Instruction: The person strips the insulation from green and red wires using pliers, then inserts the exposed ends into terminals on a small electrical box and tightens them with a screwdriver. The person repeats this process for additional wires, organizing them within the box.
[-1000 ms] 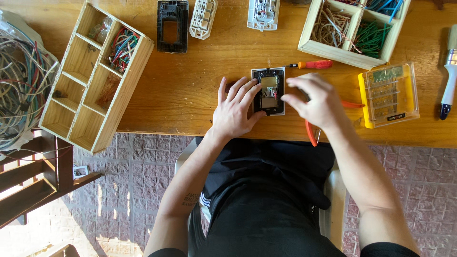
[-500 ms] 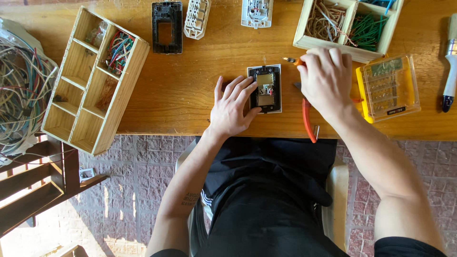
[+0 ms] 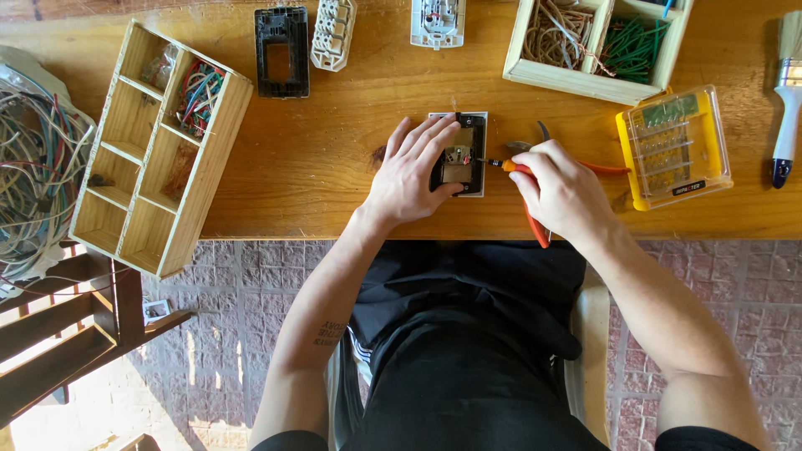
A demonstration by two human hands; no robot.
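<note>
Left hand [image 3: 409, 171] presses flat on the socket [image 3: 460, 156] mid-table; right hand [image 3: 564, 188] grips the orange screwdriver [image 3: 510, 165], tip at its screw. Socket looks open, work seemingly midway; pliers [image 3: 535, 224] lie beside.

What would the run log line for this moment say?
left hand: pressing on socket module | right hand: holding orange screwdriver, tip at module | surface: wooden table | nearby: yellow bit case

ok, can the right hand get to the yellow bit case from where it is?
Probably yes. The yellow bit case lies just beyond the right hand on bare table, nothing between, but that hand holds a screwdriver.
</note>
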